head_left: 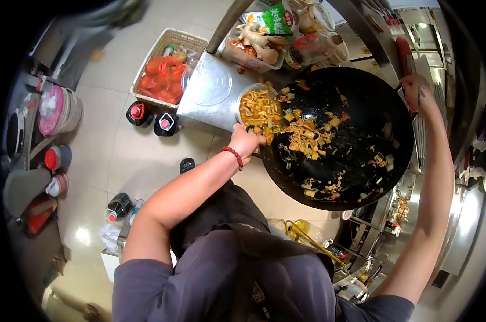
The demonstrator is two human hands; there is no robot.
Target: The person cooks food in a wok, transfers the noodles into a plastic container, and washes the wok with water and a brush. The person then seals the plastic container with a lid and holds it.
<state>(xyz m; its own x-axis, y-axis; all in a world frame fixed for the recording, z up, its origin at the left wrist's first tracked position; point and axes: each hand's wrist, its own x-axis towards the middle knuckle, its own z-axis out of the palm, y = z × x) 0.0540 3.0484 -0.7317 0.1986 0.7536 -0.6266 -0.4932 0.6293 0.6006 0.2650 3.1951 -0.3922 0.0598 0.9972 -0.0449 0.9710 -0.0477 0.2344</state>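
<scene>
A large black wok (pixel 356 94) is tilted toward a round clear plastic container (pixel 239 114) on the left. My left hand (pixel 245 143), with a red bead bracelet at its wrist, is closed around the wok's near-left handle. At the far right, my right hand (pixel 418 94) grips the opposite handle. Noodle-like food (pixel 307 137) with diced vegetables lies in the wok and reaches its left rim. Similar food in orange-brown sauce (pixel 260 107) fills much of the container. Beside it is a clear round lid (pixel 208 81) on the steel counter (pixel 192 109).
Behind the wok stand a tub with ginger root (pixel 258 43) and several jars. On the floor are a basket (pixel 197 42) holding a red bag, dark bottles with red caps (pixel 139 114), and a white bucket (pixel 71 110). A cooking station with seasonings lies at right.
</scene>
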